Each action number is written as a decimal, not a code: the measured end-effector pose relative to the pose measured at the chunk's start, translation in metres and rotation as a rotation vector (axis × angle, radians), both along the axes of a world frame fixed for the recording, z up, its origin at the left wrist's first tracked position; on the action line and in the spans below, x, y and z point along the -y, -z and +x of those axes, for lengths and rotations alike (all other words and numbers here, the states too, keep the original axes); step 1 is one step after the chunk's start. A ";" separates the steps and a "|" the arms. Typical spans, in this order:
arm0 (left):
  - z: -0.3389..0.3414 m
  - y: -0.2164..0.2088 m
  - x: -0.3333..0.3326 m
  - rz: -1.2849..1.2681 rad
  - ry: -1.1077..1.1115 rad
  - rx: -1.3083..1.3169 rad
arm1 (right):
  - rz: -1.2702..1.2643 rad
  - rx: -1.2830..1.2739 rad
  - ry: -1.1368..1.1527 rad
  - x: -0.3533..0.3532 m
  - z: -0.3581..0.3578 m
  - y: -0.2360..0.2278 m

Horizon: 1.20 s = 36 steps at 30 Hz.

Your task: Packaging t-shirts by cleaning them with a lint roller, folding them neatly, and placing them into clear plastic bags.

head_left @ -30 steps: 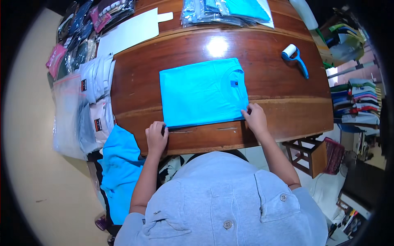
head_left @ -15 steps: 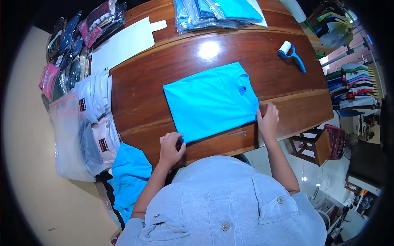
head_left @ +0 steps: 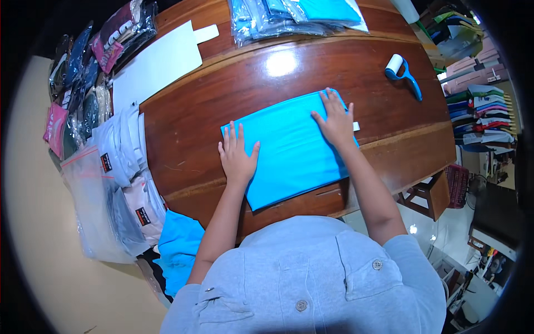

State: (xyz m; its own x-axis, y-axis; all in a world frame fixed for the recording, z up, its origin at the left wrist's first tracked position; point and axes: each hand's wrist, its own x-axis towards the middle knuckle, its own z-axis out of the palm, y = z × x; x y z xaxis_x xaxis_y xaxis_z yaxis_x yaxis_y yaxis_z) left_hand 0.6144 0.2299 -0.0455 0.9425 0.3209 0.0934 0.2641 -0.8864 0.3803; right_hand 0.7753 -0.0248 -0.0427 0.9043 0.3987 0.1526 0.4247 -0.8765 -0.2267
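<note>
A bright blue folded T-shirt (head_left: pixel 292 147) lies on the wooden table in front of me, its plain side up and its neckline not in sight. My left hand (head_left: pixel 238 158) rests flat on its left edge, fingers spread and pointing away from me. On its far right part lies my right hand (head_left: pixel 335 121), also flat with fingers apart. A small white tag (head_left: pixel 356 126) sticks out at the shirt's right edge, beside my right wrist. Neither hand grips the cloth.
A blue lint roller (head_left: pixel 405 75) lies at the far right of the table (head_left: pixel 222 94). Bagged blue shirts (head_left: pixel 295 22) are stacked at the back. A white folding board (head_left: pixel 158 64), clear plastic bags (head_left: pixel 100 206) and crumpled blue cloth (head_left: pixel 181 245) are to the left.
The shirt has been turned over, so its collar no longer shows. Both hands have moved away from its near edge and now lie flat on top, fingers spread.
</note>
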 end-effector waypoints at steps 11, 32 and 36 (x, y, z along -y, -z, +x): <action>-0.078 -0.020 0.029 0.018 0.311 -0.244 | 0.102 -0.050 -0.431 0.028 -0.084 -0.022; -0.157 -0.042 0.028 -0.166 0.253 0.103 | 0.088 0.093 -0.760 0.164 -0.070 -0.032; -0.169 -0.075 0.044 -0.256 0.214 -0.007 | 0.145 -0.023 -0.775 0.192 -0.075 -0.065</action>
State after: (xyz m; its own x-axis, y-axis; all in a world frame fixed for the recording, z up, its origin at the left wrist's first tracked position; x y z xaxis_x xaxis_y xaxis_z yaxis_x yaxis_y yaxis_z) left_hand 0.4452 0.1860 0.0295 0.9915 0.1273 0.0285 0.0853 -0.7979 0.5968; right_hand 0.7000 -0.2172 0.0226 0.3801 0.8943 0.2360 0.8964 -0.2933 -0.3323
